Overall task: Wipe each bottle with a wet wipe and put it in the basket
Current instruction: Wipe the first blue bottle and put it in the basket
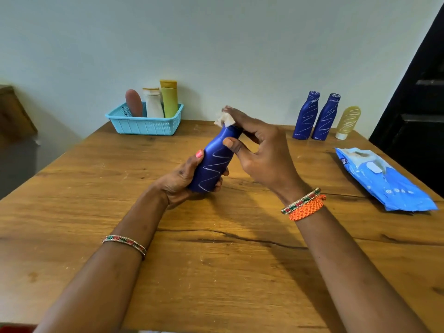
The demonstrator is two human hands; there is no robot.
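Table: wooden top [216,272] with dark grain cracks running across it — pale scuffs here and there.
Wall: plain pale surface [216,44] behind the table's far edge.
Right side: dark panelled door or cabinet [418,111], just past the table's right corner.
Left side: brown wooden furniture [14,111] — only partly in view.

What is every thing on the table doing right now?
Dark blue plastic bottle: tilted, held by left hand.
White wet wipe: pressed on that bottle's top by right hand.
Light blue plastic basket: holds three bottles, upright.
Two scribbled dark blue bottles: standing, waiting.
Translucent yellow tube: standing cap-down.
Blue wipes pack: lying flat.
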